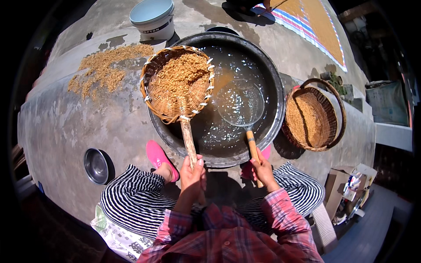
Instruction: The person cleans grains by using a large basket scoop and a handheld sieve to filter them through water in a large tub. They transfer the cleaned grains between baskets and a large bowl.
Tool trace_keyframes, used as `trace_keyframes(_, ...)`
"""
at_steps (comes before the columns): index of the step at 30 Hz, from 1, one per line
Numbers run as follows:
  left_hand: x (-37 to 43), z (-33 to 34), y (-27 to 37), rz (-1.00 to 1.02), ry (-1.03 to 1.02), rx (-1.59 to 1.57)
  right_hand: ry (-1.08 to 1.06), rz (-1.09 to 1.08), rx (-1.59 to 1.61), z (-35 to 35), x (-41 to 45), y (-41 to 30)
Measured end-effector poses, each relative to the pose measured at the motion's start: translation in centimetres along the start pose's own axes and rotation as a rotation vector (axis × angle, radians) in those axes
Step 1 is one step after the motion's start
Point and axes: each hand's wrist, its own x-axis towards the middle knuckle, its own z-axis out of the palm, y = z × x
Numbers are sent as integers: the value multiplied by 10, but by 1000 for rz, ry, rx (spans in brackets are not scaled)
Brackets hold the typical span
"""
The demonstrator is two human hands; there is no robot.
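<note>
My left hand (193, 174) grips the wooden handle of a round wicker scoop (177, 82), which holds wet golden grain (185, 70) over the left part of a large black tub (279, 108). Murky water (213, 131) with glinting specks fills much of the tub. In my right hand (263, 168) is the wooden handle of a round fine-mesh strainer (240, 103). The strainer's mesh lies at or just over the water; which, I cannot tell. No grain heap shows in it.
Right of the tub stands a wicker basket (334, 131) of grain. Spilled grain (111, 69) lies on concrete at the left, near a white bucket (154, 31) and metal bowl (96, 166). Grain covers a striped sheet (315, 42); another person's hand (267, 5) is beside it.
</note>
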Motion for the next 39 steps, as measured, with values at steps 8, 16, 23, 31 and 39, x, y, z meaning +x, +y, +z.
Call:
trace_keyframes(8, 6, 0, -2, 90, -20, 15, -156, -102, 1, 83, 27, -23)
trace_keyframes(16, 2, 7, 6, 58, -16, -24, 50, -27, 79, 17, 22, -25)
trace_keyframes(23, 5, 0, 2, 80, 0, 3, -199, -93, 15, 67, 13, -19)
trace_keyframes(31, 4, 9, 4, 40, -15, -41, 16, -66, 121, 39, 35, -40)
trace_keyframes(39, 0, 2, 8, 69, 36, -26, -274, -46, -28, 25, 1, 5)
